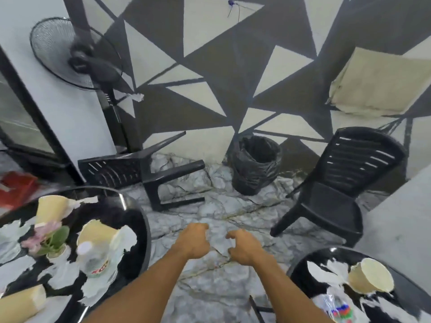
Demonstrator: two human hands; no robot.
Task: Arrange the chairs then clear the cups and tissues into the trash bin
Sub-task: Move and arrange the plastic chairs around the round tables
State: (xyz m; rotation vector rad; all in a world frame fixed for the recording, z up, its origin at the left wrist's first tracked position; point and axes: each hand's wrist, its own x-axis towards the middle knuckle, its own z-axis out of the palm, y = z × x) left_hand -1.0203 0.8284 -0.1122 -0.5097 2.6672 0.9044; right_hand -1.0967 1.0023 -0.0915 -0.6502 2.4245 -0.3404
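Note:
A black plastic chair [149, 173] lies tipped on its side on the marble floor, legs pointing right. A second black chair [338, 190] stands upright at the right. Between them, against the wall, stands a trash bin [255, 166] lined with a black bag. Paper cups [52, 209] and torn white tissues [127, 238] cover the round black table [144, 229] at the left. Another cup [370, 276] lies on its side among tissues on the right table [300, 269]. My left hand [193, 241] and my right hand [242, 249] hover over the floor, fingers curled, holding nothing.
A black standing fan [79, 57] stands by the wall behind the fallen chair. A plastic bottle [95, 259] and a small flower pot [50, 238] are on the left table, and a crumpled bottle [338, 308] on the right one. A red object [16, 187] sits far left.

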